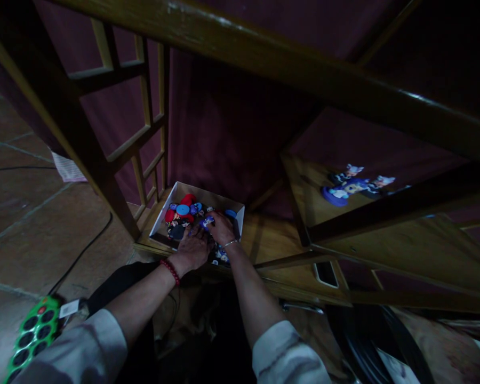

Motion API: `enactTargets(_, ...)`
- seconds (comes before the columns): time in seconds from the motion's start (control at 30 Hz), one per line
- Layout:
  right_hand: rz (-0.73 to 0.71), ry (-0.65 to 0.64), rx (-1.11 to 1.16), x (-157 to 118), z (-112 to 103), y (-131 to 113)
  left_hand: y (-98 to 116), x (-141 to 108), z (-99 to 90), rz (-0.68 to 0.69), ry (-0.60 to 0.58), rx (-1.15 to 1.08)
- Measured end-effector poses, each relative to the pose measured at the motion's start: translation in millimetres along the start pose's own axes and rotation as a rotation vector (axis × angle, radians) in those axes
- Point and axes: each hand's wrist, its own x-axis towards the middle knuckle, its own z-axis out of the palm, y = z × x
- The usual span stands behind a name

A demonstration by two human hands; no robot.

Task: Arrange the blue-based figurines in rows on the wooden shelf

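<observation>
Nearest, on the near side of the white box [216,201], two forearms in pale sleeves [90,344] reach in over its front edge. Well off to the box's near left lies a green power strip [35,332] with dark round sockets; to its near right sits a dark curved object [364,341], too dim to name.

Inside the box, the left hand [194,249], a red beaded bracelet [170,272] at its wrist, spreads low over the figures at the front; whether it grips one, I cannot tell. Just beside it, the right hand [221,229] has its fingers closed on a purple figure [207,221]. Left of the hands, more figures lie jumbled in the box, among them red pieces [189,199] and a blue disc [183,209].

The box rests on a low wooden shelf [274,240]. Right of the box on it is a phone-like slab [326,274]. Higher and right of the box, pale-haired figurines [350,186] stand on a raised board [308,184]. Behind the box hangs dark maroon cloth [224,133].
</observation>
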Motion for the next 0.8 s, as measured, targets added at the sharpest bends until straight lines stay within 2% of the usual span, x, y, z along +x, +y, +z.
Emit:
enactTargets(0.2,0.013,0.002,-0.032,0.6,3.1,0.3,-0.7,0.1,-0.5,0.002,0.001,-0.019)
enactTargets(0.8,-0.097,-0.054,-0.117,1.6,-2.5,-7.4,0.2,-1.6,-7.0,0.028,0.007,-0.031)
